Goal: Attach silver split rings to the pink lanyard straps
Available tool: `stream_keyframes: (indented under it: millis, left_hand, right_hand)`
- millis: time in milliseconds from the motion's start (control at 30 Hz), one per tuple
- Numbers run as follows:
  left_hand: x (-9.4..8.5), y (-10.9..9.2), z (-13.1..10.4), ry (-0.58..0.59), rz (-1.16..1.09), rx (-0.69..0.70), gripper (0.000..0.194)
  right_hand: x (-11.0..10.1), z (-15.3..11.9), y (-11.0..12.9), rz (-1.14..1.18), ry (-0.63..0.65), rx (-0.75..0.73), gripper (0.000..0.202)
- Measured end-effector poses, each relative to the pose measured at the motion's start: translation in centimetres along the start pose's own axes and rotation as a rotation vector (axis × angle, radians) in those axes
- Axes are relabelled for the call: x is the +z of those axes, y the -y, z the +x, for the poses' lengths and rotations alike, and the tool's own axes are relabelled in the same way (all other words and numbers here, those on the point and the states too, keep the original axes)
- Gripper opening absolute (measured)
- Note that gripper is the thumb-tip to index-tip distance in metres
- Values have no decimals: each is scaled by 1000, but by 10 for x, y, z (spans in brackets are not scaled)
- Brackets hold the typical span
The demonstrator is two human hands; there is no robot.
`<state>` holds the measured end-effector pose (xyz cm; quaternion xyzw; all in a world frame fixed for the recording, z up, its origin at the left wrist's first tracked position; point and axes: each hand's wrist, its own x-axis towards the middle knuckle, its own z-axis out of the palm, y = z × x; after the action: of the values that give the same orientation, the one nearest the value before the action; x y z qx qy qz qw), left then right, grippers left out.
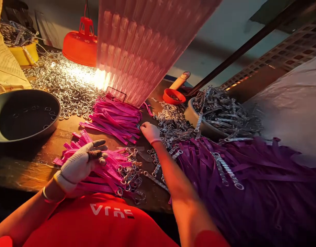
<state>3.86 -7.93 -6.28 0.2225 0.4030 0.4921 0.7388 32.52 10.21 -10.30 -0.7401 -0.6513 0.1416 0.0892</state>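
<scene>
My left hand point(79, 166), in a pale glove with dark, worn fingers, hovers over a pile of pink straps point(109, 173) with metal rings and clasps at their right ends. Its fingers are loosely bent and apart, and nothing shows between them. Farther out, my right hand point(150, 132) is closed with its fingertips pressed together. It is at the right end of a second bundle of pink straps point(116, 118). A small metal ring shows by its fingertips, but I cannot tell what they grip.
A heap of metal rings point(70, 85) spreads under the red lamp point(79, 48). A dark pan point(26, 137) stands left. Chains point(175, 120), a red bowl point(173, 96) and a chain-filled tub point(190, 113) lie right. Purple straps point(250, 164) cover the right side. A ribbed translucent sheet point(142, 44) rises behind.
</scene>
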Motion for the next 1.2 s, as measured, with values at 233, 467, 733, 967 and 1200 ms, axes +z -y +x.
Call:
stream_keyframes:
  millis: [233,467,733,967,1200]
  left_hand:
    - [16,8,6,-122,-161,-34,51]
    - [8,19,-2,-117,-82,57,57]
    - [7,27,-17,-97,54,288,55]
    - [12,36,-21,-109,283,401,53]
    - [7,41,-27,-36,373,281,41]
  right_hand:
    - [35,59,-1,15,56,58,28]
    - [28,26,-8,131,-81,-7,25]
    - [15,-138,37,802,1,-326,32]
    - [26,-208,84,1064,174,-359,29]
    - [25,-216,81,850,83,-475,27]
